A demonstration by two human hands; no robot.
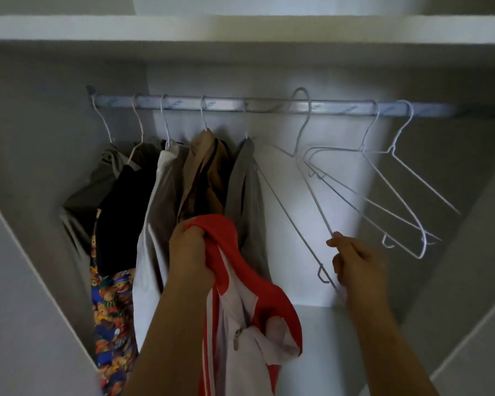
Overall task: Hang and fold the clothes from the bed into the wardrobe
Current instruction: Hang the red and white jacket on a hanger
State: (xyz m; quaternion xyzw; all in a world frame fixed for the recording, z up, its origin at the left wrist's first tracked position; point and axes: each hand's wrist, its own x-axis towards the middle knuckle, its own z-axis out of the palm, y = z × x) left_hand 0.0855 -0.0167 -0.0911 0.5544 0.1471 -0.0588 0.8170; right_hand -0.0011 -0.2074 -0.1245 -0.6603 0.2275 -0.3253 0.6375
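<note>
Head view: inside the wardrobe (26, 281), the left hand (190, 252) has its fingers (196, 232) curled tight into the bunched collar of a smooth red-and-white zip jacket (240, 324), which droops just before the hung clothes. The right hand (357, 264) pinches the lower arm of a thin white wire hanger (315, 198), whose hook sits at the metal rail (269, 105), higher than the others. Two bare wire hangers (397, 195) dangle to the right. Grey, black, beige and tan garments (206, 172) hang to the left.
</note>
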